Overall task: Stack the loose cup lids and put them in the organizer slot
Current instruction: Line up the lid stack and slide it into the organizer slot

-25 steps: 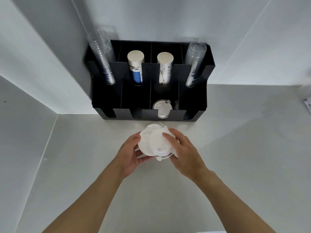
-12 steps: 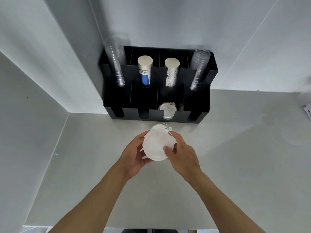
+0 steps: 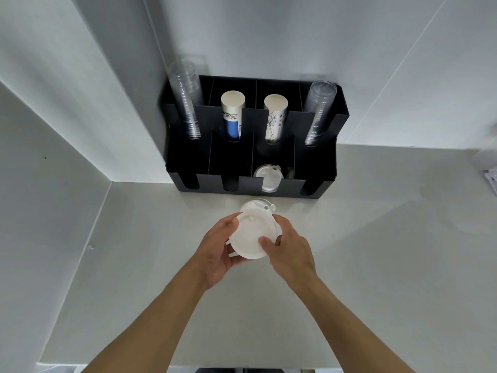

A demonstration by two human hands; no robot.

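at frame centre, left hand (image 3: 219,250) and right hand (image 3: 291,255) half curled around a stack of white lids (image 3: 252,234), fingers pressing its rim and top, held above the counter (image 3: 376,251). just above, black organizer (image 3: 314,168) against the wall: more lids (image 3: 267,176) in a front slot, clear cups (image 3: 185,100) and paper cups (image 3: 232,114) behind. open counter to the right.

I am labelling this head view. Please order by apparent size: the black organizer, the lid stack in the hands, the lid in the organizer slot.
1. black organizer
2. lid stack, nearer the camera, so its lead over the next is unsure
3. lid in the slot, partly hidden
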